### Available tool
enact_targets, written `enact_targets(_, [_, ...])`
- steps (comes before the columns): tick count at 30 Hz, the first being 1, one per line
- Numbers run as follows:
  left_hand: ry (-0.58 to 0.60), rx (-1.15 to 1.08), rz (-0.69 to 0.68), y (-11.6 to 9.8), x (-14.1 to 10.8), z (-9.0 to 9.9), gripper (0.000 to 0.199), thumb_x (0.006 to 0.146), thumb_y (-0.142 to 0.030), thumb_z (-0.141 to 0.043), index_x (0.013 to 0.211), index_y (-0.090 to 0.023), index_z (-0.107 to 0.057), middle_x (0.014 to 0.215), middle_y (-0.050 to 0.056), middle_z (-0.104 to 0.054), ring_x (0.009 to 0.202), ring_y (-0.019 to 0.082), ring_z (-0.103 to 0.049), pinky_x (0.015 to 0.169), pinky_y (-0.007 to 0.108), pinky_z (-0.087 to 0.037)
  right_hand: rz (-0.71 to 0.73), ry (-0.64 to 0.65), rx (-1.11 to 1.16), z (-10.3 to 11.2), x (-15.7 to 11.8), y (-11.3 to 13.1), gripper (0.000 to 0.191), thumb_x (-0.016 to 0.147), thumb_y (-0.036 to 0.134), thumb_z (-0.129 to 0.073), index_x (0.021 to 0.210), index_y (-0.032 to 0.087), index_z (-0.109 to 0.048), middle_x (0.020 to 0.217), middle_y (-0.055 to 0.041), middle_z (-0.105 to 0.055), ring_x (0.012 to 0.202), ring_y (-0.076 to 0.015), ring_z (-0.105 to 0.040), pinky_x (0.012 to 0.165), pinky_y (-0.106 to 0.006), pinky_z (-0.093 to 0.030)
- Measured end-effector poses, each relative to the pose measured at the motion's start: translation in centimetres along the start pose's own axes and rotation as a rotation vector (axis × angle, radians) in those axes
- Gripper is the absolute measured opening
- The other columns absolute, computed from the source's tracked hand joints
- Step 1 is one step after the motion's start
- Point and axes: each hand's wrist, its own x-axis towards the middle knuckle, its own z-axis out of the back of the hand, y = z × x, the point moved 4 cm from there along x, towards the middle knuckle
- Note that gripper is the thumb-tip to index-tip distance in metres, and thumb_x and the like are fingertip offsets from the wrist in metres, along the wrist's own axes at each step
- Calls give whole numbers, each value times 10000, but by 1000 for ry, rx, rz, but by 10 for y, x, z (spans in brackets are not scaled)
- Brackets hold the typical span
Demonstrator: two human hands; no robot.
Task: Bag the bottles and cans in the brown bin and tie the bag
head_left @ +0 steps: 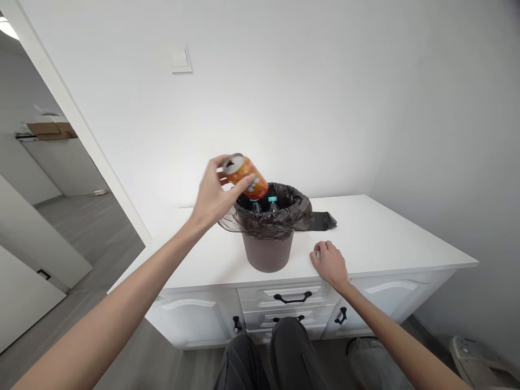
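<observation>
Tilted over the bin, an orange drink can (pixel 248 176) is gripped in my left hand (pixel 214 189), its opened top turned toward the upper left. Below it stands a brownish trash bin (pixel 268 253) lined with a black plastic bag (pixel 276 222). Two bottles with teal caps (pixel 273 200) show inside the bin, their lower parts hidden. My right hand (pixel 330 262) rests on the white cabinet top to the right of the bin, fingers curled closed. Something small and pale shows at its fingers, too little to name.
The bag's loose end (pixel 323 221) lies on the cabinet top (pixel 390 233) to the bin's right. Black-handled drawers (pixel 292 298) and doors face me. Behind is a wall with a light switch (pixel 181 59). A doorway opens at the left; a clear plastic bag (pixel 374 363) is on the floor.
</observation>
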Motion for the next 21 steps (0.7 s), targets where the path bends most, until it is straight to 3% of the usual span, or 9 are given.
enact_targets(6, [423, 117, 86, 18, 28, -68, 604, 805, -487, -770, 1274, -187, -536, 1305, 150, -670, 1129, 299, -685, 973, 472, -561, 0, 11, 24, 1, 1, 0, 98, 942, 233, -526, 937, 175, -605, 948, -67, -604, 816, -200, -546, 760, -320, -324])
enact_targets(10, [540, 223, 40, 37, 29, -91, 686, 830, -606, -711, 1347, -195, -526, 1282, 147, -697, 1166, 308, -672, 1010, 466, -529, -5, 6, 30, 4, 2, 2, 89, 941, 226, -529, 933, 176, -602, 942, -66, -602, 828, -202, -548, 769, -319, -326])
enact_targets(14, [344, 134, -66, 44, 29, -78, 528, 957, -594, -557, 1334, -225, -551, 1350, 126, -664, 1250, 267, -626, 1073, 436, -490, -7, 10, 26, 6, 2, 4, 78, 939, 215, -532, 929, 178, -600, 948, -65, -605, 837, -205, -553, 776, -322, -330])
enact_targets(18, [3, 168, -53, 65, 15, -36, 454, 1037, -540, -400, 1341, -228, -528, 1427, 130, -591, 1334, 251, -549, 1114, 439, -458, -3, 26, 13, 9, 3, 6, 74, 935, 211, -539, 931, 175, -604, 956, -66, -612, 833, -206, -557, 776, -326, -330])
enact_targets(21, [-218, 242, 65, 100, -18, -2, 462, 1056, -507, -325, 1404, -233, -458, 1474, 143, -528, 1372, 249, -508, 1130, 444, -448, -2, 36, 9, 12, 3, 8, 85, 938, 214, -533, 940, 173, -608, 964, -71, -618, 828, -207, -558, 773, -329, -329])
